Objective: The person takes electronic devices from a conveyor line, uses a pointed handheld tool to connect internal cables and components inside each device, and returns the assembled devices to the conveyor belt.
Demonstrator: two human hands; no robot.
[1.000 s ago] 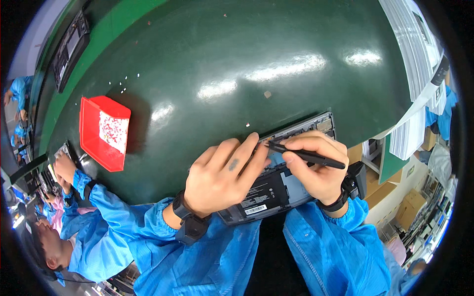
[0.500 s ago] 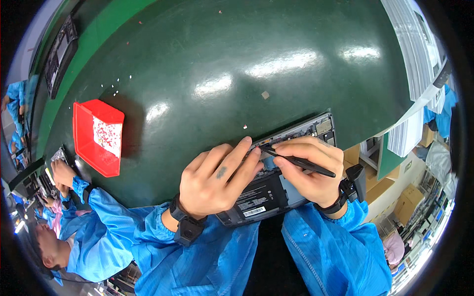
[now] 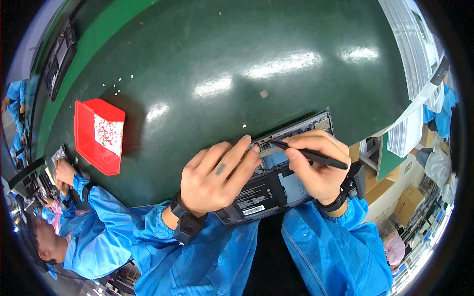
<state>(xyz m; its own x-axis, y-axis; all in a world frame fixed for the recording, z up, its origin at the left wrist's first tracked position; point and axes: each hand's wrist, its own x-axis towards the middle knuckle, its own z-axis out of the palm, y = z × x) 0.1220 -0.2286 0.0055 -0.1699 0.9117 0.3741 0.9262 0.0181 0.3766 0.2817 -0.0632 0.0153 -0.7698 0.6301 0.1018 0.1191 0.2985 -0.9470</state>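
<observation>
An opened laptop base (image 3: 291,185) lies tilted at the table's near edge, its battery (image 3: 259,197) and inner boards bare. My right hand (image 3: 318,165) is closed round slim black tweezers (image 3: 323,158), their tip over the board near the laptop's far edge. My left hand (image 3: 212,177) rests on the laptop's left part with fingers stretched out. Its index and middle fingertips touch down close to the tweezers' tip; the thumb is hidden. A tiny pale-and-red bit (image 3: 244,125) lies on the table just beyond those fingertips.
Left of me stands a red bin (image 3: 85,133) with many small white and red bits. More white bits (image 3: 116,92) and a beige square (image 3: 264,94) lie on the green table (image 3: 187,44). A co-worker's hand (image 3: 64,172) is at far left. Stacked white sheets (image 3: 402,49) stand at right.
My right hand and the tweezers have shifted slightly right, drawing the tip away from my left fingertips and uncovering more of the board. My left hand stays nearly still.
</observation>
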